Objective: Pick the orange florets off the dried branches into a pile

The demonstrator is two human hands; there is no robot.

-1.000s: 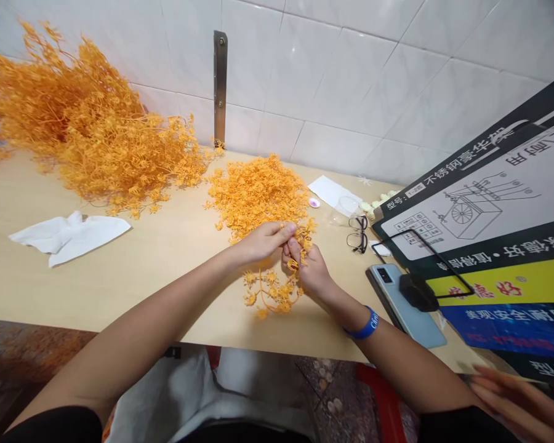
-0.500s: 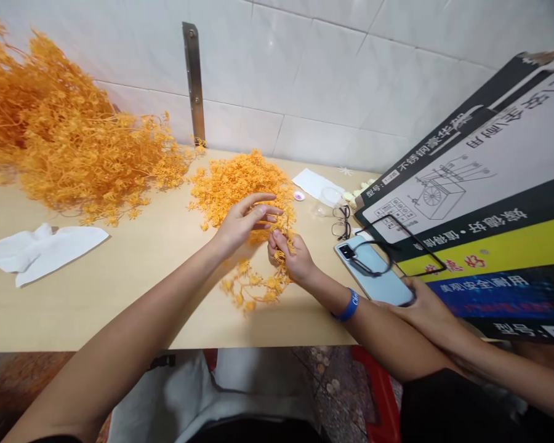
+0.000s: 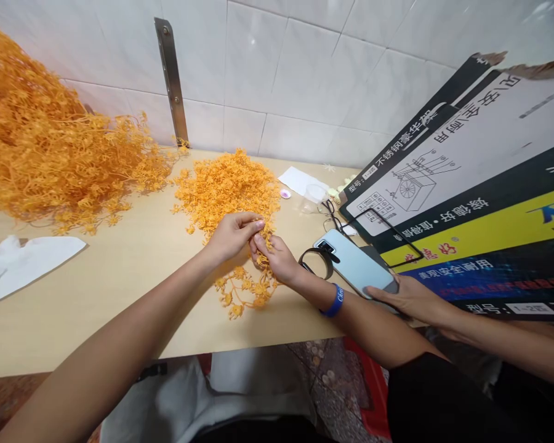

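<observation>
My right hand (image 3: 276,258), below a blue wristband (image 3: 336,300), is closed around a stem of small orange artificial flowers (image 3: 247,289). The loose end of that spray hangs toward the front of the table. Up against it, my left hand (image 3: 234,235) is closed too, thumb and fingers pinching at the upper part of the same flowers. Exactly what the left fingertips grip is partly hidden. Just behind both hands lies a heap of orange artificial flowers (image 3: 233,187) on the wooden table (image 3: 161,264).
A larger orange flower pile (image 3: 50,141) stands at the left, with white tissue (image 3: 37,261) before it. Another person's hand (image 3: 404,295) holds a light blue phone (image 3: 353,261) at the right, beside a black band (image 3: 318,261). Printed cartons (image 3: 425,203) lean at the right.
My left hand has come down from open fingers to a pinch beside my right hand. The phone was moved off the black band. The view has shifted slightly right.
</observation>
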